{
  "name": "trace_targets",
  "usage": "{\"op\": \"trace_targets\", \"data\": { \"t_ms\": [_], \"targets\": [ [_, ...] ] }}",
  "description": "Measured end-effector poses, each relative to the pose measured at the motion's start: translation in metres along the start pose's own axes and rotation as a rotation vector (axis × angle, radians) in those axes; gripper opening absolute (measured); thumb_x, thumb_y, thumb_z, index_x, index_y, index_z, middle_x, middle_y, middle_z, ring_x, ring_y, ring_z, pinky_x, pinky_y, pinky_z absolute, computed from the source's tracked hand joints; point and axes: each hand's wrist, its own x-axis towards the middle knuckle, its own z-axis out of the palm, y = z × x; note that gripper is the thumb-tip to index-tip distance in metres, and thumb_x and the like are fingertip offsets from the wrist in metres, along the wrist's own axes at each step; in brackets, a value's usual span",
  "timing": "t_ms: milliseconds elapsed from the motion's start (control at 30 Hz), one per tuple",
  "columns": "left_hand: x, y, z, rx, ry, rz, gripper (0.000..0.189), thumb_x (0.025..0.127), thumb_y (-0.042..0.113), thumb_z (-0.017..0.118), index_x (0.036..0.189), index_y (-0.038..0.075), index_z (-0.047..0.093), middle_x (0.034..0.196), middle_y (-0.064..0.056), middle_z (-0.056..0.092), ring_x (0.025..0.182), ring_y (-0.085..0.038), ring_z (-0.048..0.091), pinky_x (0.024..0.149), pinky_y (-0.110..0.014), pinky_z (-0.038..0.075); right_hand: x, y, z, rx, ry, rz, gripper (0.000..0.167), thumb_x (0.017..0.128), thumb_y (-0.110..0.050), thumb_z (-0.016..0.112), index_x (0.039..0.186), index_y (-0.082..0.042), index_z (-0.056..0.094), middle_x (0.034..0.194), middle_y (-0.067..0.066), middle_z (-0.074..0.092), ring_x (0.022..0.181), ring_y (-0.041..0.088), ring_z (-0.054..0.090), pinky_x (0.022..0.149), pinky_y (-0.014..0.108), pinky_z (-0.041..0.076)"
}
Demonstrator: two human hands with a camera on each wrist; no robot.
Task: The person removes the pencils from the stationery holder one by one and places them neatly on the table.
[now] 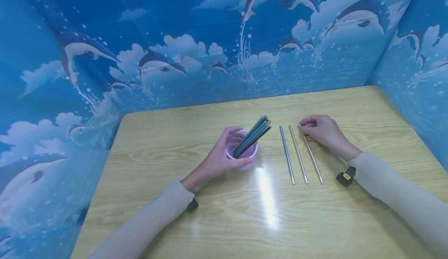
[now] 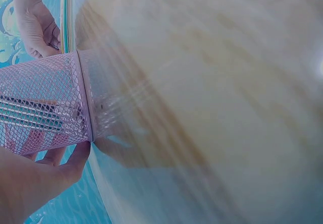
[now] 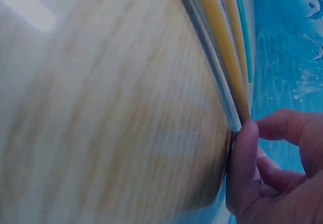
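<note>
My left hand (image 1: 219, 154) grips a pink mesh pencil cup (image 1: 250, 166), fingers and thumb around its sides. Several dark and teal pencils (image 1: 252, 136) lean to the right inside it and stick out above the rim. On the table, three pencils lie side by side: a teal pencil (image 1: 287, 156), a gold-toned pencil (image 1: 298, 154) in the middle, and another gold-toned pencil (image 1: 314, 161) at the right. My right hand (image 1: 325, 132) pinches the far end of the rightmost one between thumb and index finger, as the right wrist view shows close up.
Everything stands on a wood-grain table (image 1: 168, 146) with a glossy top. Behind it and at both sides hangs a blue backdrop (image 1: 196, 84) printed with dolphins and clouds. A light reflection shows between the cup and the loose pencils.
</note>
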Motion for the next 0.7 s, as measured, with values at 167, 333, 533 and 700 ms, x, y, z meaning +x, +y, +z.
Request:
{"op": "trace_targets", "data": {
  "t_ms": [167, 333, 533, 700],
  "targets": [
    [0.0003, 0.0003, 0.0, -0.003, 0.0, 0.004, 0.091, 0.084, 0.015, 0.096, 0.157, 0.028, 0.043, 0.148, -0.001, 0.06, 0.135, -0.029, 0.06, 0.114, -0.049, 0.051, 0.0018, -0.0019, 0.0015, -0.075, 0.022, -0.033, 0.037, 0.104, -0.013, 0.069, 0.131, 0.011, 0.066, 0.117, 0.026, 0.073, 0.088, 0.019, 0.073, 0.073, 0.024, 0.062],
    [0.0003, 0.0008, 0.0002, -0.001, 0.001, 0.008, 0.092, 0.084, 0.016, 0.096, 0.157, 0.027, 0.042, 0.148, -0.001, 0.06, 0.135, -0.029, 0.061, 0.114, -0.048, 0.051, 0.002, -0.0018, 0.0024, -0.173, 0.055, -0.072, 0.034, 0.102, -0.014, 0.07, 0.127, 0.01, 0.068, 0.107, 0.019, 0.074, 0.089, 0.026, 0.07, 0.078, 0.034, 0.055],
    [0.0006, -0.0001, 0.0002, 0.001, 0.002, 0.011, 0.092, 0.084, 0.015, 0.096, 0.157, 0.026, 0.042, 0.147, -0.001, 0.06, 0.134, -0.029, 0.061, 0.114, -0.047, 0.051, 0.0018, -0.0005, 0.0026, -0.187, 0.064, -0.083, 0.034, 0.102, -0.014, 0.069, 0.127, 0.01, 0.067, 0.105, 0.017, 0.073, 0.092, 0.029, 0.068, 0.081, 0.038, 0.054],
    [0.0012, -0.0013, 0.0, -0.006, 0.001, 0.021, 0.09, 0.084, 0.013, 0.095, 0.157, 0.025, 0.042, 0.147, -0.001, 0.06, 0.134, -0.029, 0.061, 0.115, -0.046, 0.051, 0.0015, -0.0002, 0.003, -0.178, 0.065, -0.077, 0.036, 0.103, -0.015, 0.07, 0.127, 0.011, 0.067, 0.106, 0.018, 0.074, 0.091, 0.029, 0.07, 0.081, 0.035, 0.055]
  ]
}}
